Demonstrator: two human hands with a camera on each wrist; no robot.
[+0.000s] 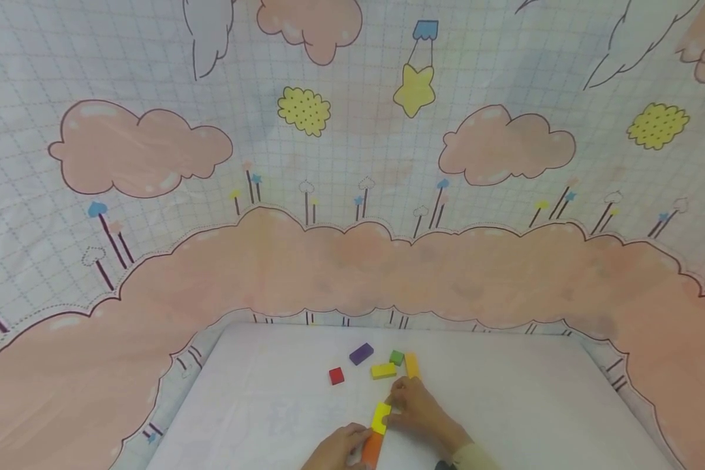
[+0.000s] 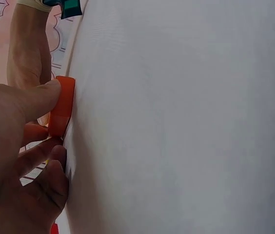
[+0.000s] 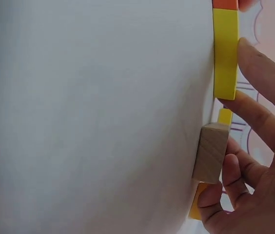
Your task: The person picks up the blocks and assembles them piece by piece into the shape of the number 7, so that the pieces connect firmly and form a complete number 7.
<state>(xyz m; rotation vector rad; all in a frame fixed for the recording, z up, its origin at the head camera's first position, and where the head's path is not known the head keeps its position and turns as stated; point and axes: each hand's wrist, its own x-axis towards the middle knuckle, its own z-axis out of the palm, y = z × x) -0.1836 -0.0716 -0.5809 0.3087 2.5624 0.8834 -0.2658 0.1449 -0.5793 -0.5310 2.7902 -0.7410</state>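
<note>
My left hand (image 1: 339,446) pinches an orange block (image 2: 63,105), thumb on one side and fingers curled at the other. End to end with it lies a yellow block (image 1: 380,416), forming one line on the white table. The thumb and index finger of my right hand (image 1: 414,412) hold this yellow block at its side and far end. In the right wrist view, a plain wooden block (image 3: 211,153) sits against the curled lower fingers of that hand; the head view hides it. Just beyond those fingers is an amber block (image 1: 412,364).
Farther back on the white table (image 1: 534,398) lie a purple block (image 1: 361,354), a red cube (image 1: 337,376), a green cube (image 1: 396,357) and a second yellow block (image 1: 383,371). A patterned cloth (image 1: 352,267) hangs behind the table and around its sides.
</note>
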